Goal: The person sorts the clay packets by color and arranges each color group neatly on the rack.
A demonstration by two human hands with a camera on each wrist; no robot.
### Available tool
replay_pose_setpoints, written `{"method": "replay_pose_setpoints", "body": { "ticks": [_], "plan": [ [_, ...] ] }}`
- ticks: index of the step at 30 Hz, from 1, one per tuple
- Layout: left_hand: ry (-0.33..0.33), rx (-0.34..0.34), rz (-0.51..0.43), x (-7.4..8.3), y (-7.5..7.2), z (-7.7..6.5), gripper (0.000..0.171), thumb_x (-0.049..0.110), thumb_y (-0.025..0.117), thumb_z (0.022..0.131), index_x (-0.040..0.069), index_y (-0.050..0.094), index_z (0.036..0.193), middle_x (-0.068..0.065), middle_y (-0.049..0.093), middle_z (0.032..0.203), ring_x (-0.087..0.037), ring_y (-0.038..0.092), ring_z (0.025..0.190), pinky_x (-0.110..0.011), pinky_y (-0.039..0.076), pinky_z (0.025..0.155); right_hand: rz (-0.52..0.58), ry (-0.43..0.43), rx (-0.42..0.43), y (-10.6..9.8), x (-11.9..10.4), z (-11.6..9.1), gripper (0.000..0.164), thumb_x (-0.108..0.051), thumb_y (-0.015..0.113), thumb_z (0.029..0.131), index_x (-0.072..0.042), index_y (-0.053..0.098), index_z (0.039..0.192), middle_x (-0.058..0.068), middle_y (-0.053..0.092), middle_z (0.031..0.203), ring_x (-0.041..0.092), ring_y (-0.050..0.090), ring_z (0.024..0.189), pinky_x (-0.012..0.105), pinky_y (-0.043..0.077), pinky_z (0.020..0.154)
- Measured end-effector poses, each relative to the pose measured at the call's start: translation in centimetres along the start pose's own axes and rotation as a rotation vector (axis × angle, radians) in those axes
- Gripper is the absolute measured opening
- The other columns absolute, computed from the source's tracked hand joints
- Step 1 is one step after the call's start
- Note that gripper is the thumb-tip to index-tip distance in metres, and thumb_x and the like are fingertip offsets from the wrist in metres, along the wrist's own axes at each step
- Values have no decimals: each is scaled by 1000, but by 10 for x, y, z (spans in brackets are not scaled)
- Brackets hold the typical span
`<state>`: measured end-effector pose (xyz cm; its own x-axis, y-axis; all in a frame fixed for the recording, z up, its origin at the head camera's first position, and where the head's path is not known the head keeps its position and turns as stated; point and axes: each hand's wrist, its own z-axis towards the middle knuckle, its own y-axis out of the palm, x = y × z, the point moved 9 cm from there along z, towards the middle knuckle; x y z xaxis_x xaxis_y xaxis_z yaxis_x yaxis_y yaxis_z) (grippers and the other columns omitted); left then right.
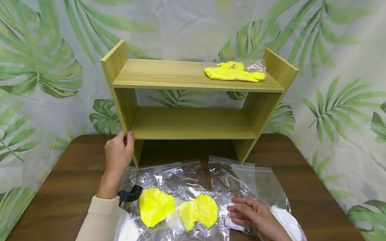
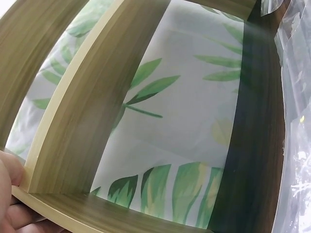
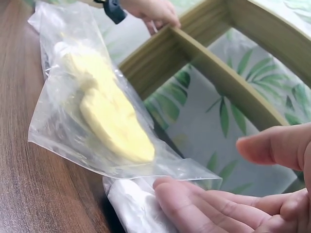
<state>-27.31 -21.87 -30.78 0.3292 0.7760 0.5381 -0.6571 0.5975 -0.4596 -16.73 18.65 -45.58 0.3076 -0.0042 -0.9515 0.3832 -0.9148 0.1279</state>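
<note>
A light wooden two-tier shelf point(image 1: 193, 123) stands on the dark table. My left hand point(image 1: 119, 152) grips the front edge of its left side panel, thumb on the inner side near the lower board; the left wrist view shows the thumb point(image 2: 10, 167) and curled fingers around that edge. My right hand point(image 1: 256, 214) is over the clear bags at the front right, its fingers extended and the thumb apart in the right wrist view. Beside its fingertips lies a clear zip bag with yellow dough-like pieces point(image 1: 199, 211). Some white material point(image 3: 138, 204) in a bag is under the fingers.
On the shelf's top board lies a bag of yellow material point(image 1: 235, 72) at the right. Another yellow piece point(image 1: 155, 207) lies in plastic at the front left. A bag with white contents point(image 1: 286, 221) is at the front right. Leaf-patterned cloth point(image 1: 187, 33) hangs behind.
</note>
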Motion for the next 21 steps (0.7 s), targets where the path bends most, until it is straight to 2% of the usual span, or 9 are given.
{"method": "replay_pose_setpoints", "body": {
  "ticks": [4,9,16,21],
  "plan": [
    [-2,5,-4,1,0,-1,33,10,52,96,7,46,64,-1,34,45,-9,25,39,-31,24,42,-3,-29,-17,1,-1,0,52,-13,51,100,24,34,132,24,63,117,27,66,102,35,51,86],
    [-3,5,-12,1,1,-2,33,10,52,96,6,46,64,-1,34,46,-12,28,40,-32,25,43,-68,-21,89,-4,5,0,48,-11,61,95,22,46,125,23,66,110,26,69,93,34,54,79],
    [9,1,-17,0,2,-2,33,10,51,97,6,46,64,-1,33,46,-9,25,38,-31,24,41,-196,-30,236,-6,14,5,39,-11,70,88,17,60,113,20,70,97,17,70,77,31,56,69],
    [-1,-1,-12,-2,2,-1,33,10,51,97,5,45,65,-1,32,46,-13,27,39,-31,24,42,-308,-58,304,-3,12,6,27,-12,72,86,10,68,101,15,71,82,14,67,66,28,56,62]
  ]
}}
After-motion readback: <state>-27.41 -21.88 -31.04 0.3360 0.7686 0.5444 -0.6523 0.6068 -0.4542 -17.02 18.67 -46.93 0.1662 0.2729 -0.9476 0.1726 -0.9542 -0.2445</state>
